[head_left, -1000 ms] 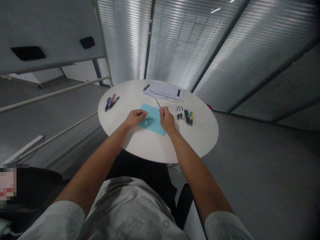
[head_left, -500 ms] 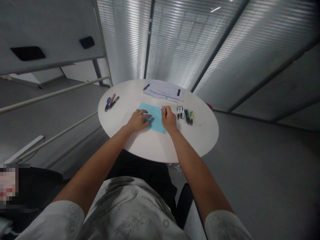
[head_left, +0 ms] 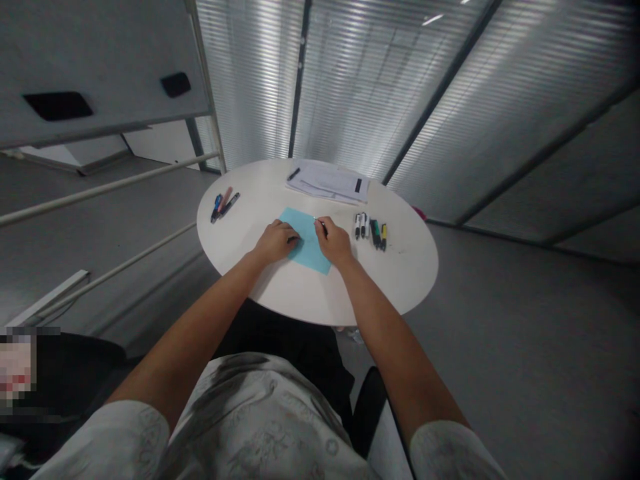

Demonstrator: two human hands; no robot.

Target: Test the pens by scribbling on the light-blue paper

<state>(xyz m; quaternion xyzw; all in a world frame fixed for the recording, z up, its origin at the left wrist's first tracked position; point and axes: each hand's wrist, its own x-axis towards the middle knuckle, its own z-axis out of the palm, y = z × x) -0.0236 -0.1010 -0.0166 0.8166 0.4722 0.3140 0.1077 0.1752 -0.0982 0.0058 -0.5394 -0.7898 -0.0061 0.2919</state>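
Observation:
A sheet of light blue paper (head_left: 306,250) lies at a slant on the white round table in front of me. My left hand (head_left: 274,241) rests over its left side with the fingers curled in. A small dark thing shows at those fingertips, too small to name. Over the paper's right part, my right hand (head_left: 334,240) is closed around a slim pen (head_left: 325,229), whose light end pokes out past the fingers. Just right of that hand lie white markers (head_left: 361,226), a green and black marker (head_left: 376,233) and a yellow marker (head_left: 384,236).
White papers (head_left: 327,181) with two dark items on them lie at the table's (head_left: 410,267) far edge. Several pens (head_left: 224,204) lie at its left. A board on a metal frame (head_left: 110,190) stands left, and a blinds-covered partition (head_left: 345,87) rises behind.
My left fingers have curled in from a spread pose. The right hand has turned and shifted slightly left and down, with the pen now showing in it. The paper has shifted slightly.

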